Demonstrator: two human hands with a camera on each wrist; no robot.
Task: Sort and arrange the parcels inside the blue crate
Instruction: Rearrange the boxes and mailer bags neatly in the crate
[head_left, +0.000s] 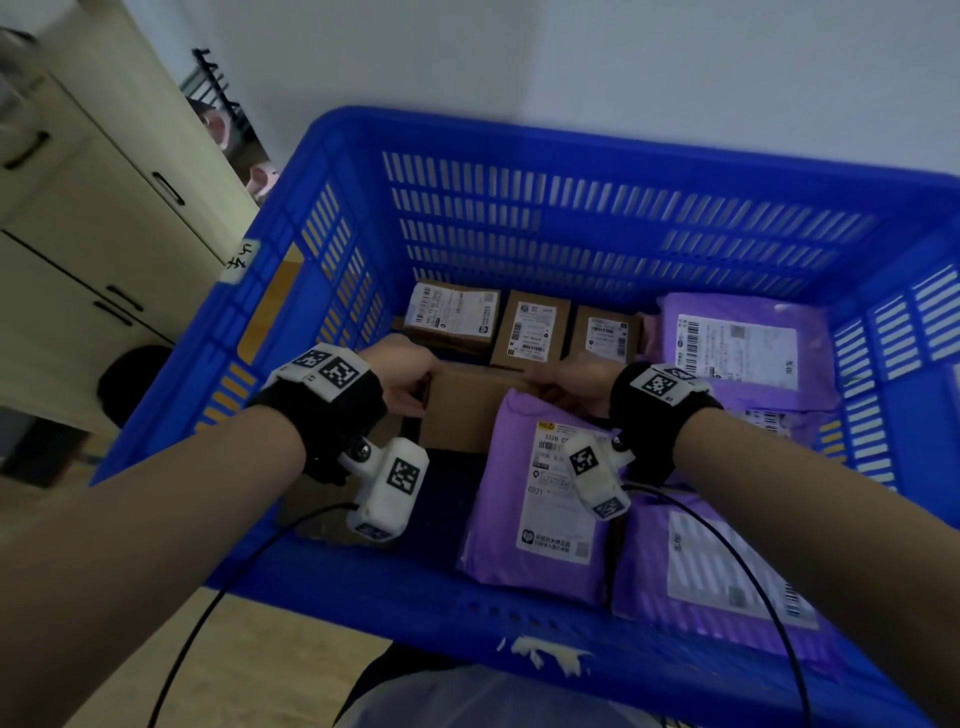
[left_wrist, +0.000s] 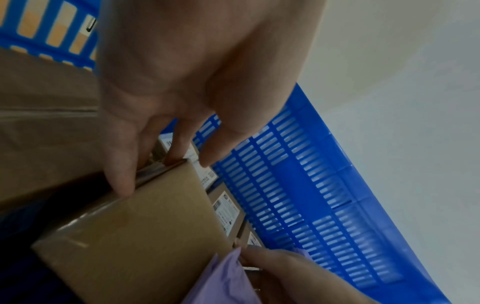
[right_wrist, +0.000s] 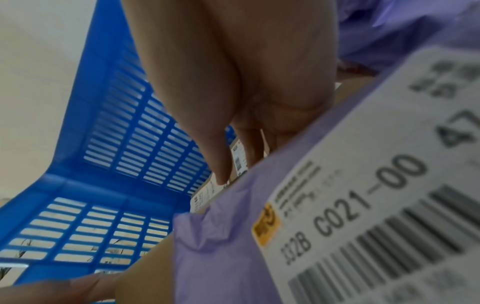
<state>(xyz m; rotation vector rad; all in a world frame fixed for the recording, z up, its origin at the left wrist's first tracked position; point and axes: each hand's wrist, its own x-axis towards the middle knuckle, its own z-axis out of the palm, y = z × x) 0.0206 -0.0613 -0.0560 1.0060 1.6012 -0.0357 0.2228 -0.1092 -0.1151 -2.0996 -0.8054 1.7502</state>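
— Two hands inside the blue crate (head_left: 332, 156), yes? Holding what?

— Both on one plain brown box (head_left: 470, 402), near the middle of the crate floor. Left hand (head_left: 402, 379) gripping the left end of it, fingers (left_wrist: 122, 181) curled over the top edge and thumb at the far corner, as seen from the left wrist. Right hand (head_left: 574, 387) grasping the right end, fingers (right_wrist: 215, 164) bent down behind the far edge.

— And lying on this box?

— One purple mailer bag (head_left: 545, 493) with a white label, its upper end resting on the right part of the box, the rest hanging toward the near wall. Touching the right hand, but gripped or not: cannot tell.

— Other parcels?

— Three small brown boxes in a row against the far wall, each with a white label facing up: left one (head_left: 452, 314), middle one (head_left: 530, 330), right one (head_left: 605, 332). Just behind the held box, close to it. Then a second purple bag (head_left: 737, 343) in the far right corner, label up, and a third purple bag (head_left: 722, 566) in the near right corner, partly under the right forearm.

— Outside the crate?

— Cream cabinet (head_left: 93, 223) with dark handles on the left, pale wall behind, and black cables from both wrist cameras hanging over the near rim.
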